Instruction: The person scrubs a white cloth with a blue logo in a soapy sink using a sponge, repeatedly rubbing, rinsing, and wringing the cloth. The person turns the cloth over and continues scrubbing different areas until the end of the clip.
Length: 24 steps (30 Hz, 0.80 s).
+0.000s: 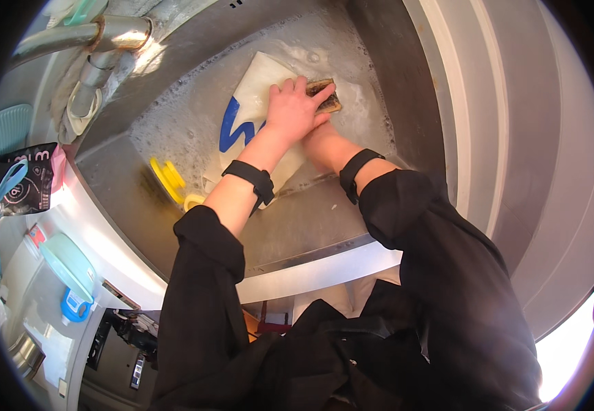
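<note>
A stainless steel sink (pixel 400 56) holds foamy water, and a cream sheet of cloth or soft plastic with blue markings (pixel 261 69) lies wet in it. My left hand (pixel 292 110) is palm down over the sheet, fingers spread, one finger lying across a brown scrubbing brush or pad with a yellowish edge (pixel 332 105). Close against it, my right hand (pixel 321 141) is partly under the left; its fingers are hidden. Which hand grips the brush or pad is not clear. Black bands circle both wrists.
Yellow plastic pieces (pixel 168 180) sit in the sink's left side. A metal pipe (pixel 122 33) reaches over its far-left corner. Left of the sink are a black pouch (pixel 22 177), a mint basin (pixel 68 262), a blue bottle (pixel 76 305) and a metal vessel (pixel 27 354). A pale ridged surface (pixel 523 103) curves along the right.
</note>
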{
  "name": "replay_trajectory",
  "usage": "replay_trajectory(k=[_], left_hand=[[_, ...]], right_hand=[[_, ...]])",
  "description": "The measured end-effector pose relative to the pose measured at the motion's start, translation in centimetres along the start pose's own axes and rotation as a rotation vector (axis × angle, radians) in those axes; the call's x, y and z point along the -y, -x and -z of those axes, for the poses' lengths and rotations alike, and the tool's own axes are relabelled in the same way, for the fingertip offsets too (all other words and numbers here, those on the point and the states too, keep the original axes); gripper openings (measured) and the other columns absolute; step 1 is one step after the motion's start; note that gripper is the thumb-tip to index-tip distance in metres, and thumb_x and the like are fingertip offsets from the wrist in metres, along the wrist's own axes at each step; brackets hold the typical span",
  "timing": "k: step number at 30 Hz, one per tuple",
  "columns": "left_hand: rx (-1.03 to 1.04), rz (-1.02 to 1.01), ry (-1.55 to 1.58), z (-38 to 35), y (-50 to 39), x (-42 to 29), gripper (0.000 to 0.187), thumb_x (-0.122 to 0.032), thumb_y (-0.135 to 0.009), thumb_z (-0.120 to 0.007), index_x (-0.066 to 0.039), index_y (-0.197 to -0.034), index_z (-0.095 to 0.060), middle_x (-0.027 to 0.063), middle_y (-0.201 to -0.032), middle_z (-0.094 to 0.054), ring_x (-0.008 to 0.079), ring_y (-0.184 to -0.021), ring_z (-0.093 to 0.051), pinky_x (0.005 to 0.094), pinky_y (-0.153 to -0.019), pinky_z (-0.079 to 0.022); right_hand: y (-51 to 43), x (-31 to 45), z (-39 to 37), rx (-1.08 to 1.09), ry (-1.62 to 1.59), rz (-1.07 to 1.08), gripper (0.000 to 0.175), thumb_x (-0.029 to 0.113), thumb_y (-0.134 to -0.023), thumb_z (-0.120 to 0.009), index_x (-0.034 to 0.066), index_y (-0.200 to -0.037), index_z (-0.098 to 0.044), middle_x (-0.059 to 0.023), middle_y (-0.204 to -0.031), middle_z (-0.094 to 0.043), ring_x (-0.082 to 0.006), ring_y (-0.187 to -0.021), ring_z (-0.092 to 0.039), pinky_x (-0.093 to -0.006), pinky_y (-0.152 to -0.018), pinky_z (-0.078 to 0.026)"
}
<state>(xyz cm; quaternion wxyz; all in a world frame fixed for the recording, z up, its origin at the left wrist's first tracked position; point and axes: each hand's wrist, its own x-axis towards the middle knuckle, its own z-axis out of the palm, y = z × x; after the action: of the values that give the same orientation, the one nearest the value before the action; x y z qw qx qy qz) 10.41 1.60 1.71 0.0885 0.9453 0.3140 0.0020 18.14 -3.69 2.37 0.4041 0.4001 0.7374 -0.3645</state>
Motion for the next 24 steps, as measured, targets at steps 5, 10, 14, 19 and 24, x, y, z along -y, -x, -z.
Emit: replay_trajectory(k=[5,10,14,19,24], left_hand=[[0.076,0.135,-0.095,-0.4,0.7,4.6,0.055,-0.051,-0.076,-0.061,-0.039,-0.128,-0.048,0.0086,-0.099,-0.053,0.0267,-0.090,-0.055,0.0440,-0.072,-0.044],[0.096,0.445,-0.201,1.8,1.9,11.4,0.053,-0.056,-0.080,-0.055,-0.037,-0.129,-0.047,0.0121,-0.102,-0.053,0.0299,-0.095,-0.056,0.0478,-0.075,-0.046],[0.055,0.511,-0.053,2.8,2.7,9.9,0.054,-0.056,-0.081,-0.054,-0.034,-0.131,-0.048,0.0144,-0.098,-0.055,0.0321,-0.089,-0.060,0.0423,-0.070,-0.051],[0.170,0.243,0.167,1.3,2.4,1.0,0.056,-0.054,-0.078,-0.059,-0.035,-0.130,-0.047,0.0151,-0.104,-0.053,0.0294,-0.094,-0.056,0.0462,-0.078,-0.046],[-0.003,0.150,-0.067,-0.2,1.9,3.7,0.055,-0.049,-0.073,-0.064,-0.036,-0.125,-0.053,0.0094,-0.091,-0.053,0.0246,-0.083,-0.056,0.0400,-0.067,-0.047]], right_hand=[[0.3,0.0,-1.1,-0.110,0.068,0.020,0.060,0.023,-0.074,-0.069,0.0071,-0.129,-0.052,-0.0105,-0.134,-0.045,-0.0278,-0.125,-0.039,-0.0377,-0.096,-0.035],[-0.1,0.0,-1.8,-0.195,0.033,0.039,0.054,0.023,-0.065,-0.072,0.0042,-0.114,-0.062,-0.0143,-0.132,-0.045,-0.0287,-0.120,-0.042,-0.0386,-0.093,-0.037],[-0.1,0.1,-1.8,-0.173,0.067,0.021,0.052,0.022,-0.069,-0.072,0.0062,-0.117,-0.061,-0.0109,-0.128,-0.048,-0.0278,-0.119,-0.043,-0.0381,-0.093,-0.036],[-0.8,0.1,-1.6,-0.125,0.053,0.024,0.054,0.021,-0.070,-0.072,0.0069,-0.120,-0.059,-0.0087,-0.126,-0.049,-0.0270,-0.119,-0.043,-0.0384,-0.091,-0.038],[-0.8,0.2,-1.7,-0.095,0.148,0.023,0.053,0.022,-0.071,-0.071,0.0071,-0.120,-0.060,-0.0085,-0.127,-0.048,-0.0270,-0.119,-0.042,-0.0389,-0.089,-0.037]])
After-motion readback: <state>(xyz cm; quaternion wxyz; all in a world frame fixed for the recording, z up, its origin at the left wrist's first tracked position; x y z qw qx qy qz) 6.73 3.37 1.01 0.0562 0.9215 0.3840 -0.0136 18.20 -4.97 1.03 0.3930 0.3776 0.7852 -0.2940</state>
